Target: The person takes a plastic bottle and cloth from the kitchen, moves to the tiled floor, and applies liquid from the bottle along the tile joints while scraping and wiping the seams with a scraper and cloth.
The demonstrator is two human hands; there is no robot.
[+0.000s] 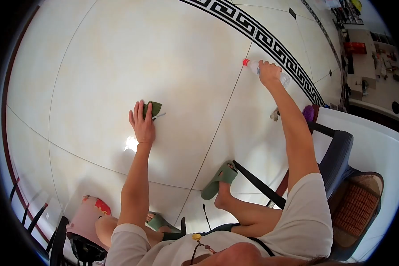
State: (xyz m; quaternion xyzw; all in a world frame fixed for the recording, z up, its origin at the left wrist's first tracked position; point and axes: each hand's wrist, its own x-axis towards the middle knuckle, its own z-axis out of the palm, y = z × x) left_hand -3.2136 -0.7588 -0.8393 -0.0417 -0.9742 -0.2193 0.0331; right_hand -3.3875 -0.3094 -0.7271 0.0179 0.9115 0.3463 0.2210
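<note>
My right hand [270, 73] is wrapped round the middle of a clear plastic bottle [254, 66] with a red cap. The bottle is tilted on its side, its cap pointing left, near the patterned floor border. Down at the left, my left hand [143, 125] has its fingers and thumb on a dark green, flat, leaf-like piece [155, 109]. A thin white strip [158, 116] sticks out beside that piece. Whether the green piece rests on the floor or is lifted, I cannot tell.
Pale floor tiles [186, 57] carry a black key-pattern border [248, 26]. At lower left stands a pink bin [86, 217] with a black bag. A dark chair [337, 153] is at right, a crumpled scrap [275, 115] near it. Green slippers [215, 186] are on my feet.
</note>
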